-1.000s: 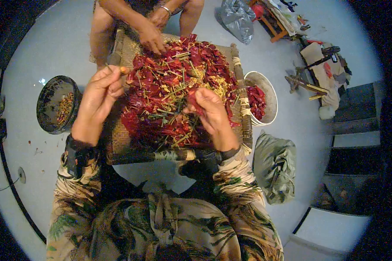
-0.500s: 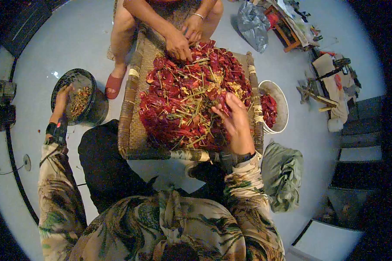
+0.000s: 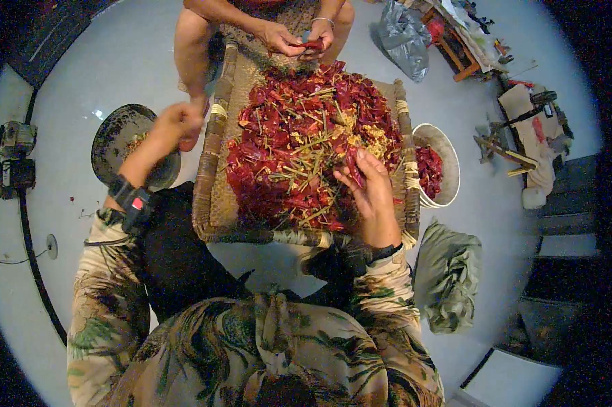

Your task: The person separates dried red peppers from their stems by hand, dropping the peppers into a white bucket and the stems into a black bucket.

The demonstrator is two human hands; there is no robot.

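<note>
Dried red chillies (image 3: 272, 163) with loose stems and yellow seeds lie heaped on a woven tray (image 3: 206, 183) with a thick wrapped rim. My right hand (image 3: 374, 193) holds a red chilli (image 3: 353, 166) between thumb and fingers over the right part of the heap. My left hand (image 3: 177, 125) is in the air between the dark bucket (image 3: 109, 146) and the tray's left rim; it is blurred, and its fingers cannot be made out clearly. Stem bits lie inside the bucket, partly hidden by my left forearm.
Across the tray a co-worker's hands (image 3: 295, 42) hold a red chilli. A white bucket (image 3: 448, 152) with red chillies stands right of the tray. Nearby are a green cloth bundle (image 3: 448, 278), a grey plastic bag (image 3: 402, 41) and a wooden stool (image 3: 448, 44).
My left hand has come out of the dark bucket and moved right, towards the tray. The co-worker's hands have lifted off the heap with a chilli. My right hand has barely moved.
</note>
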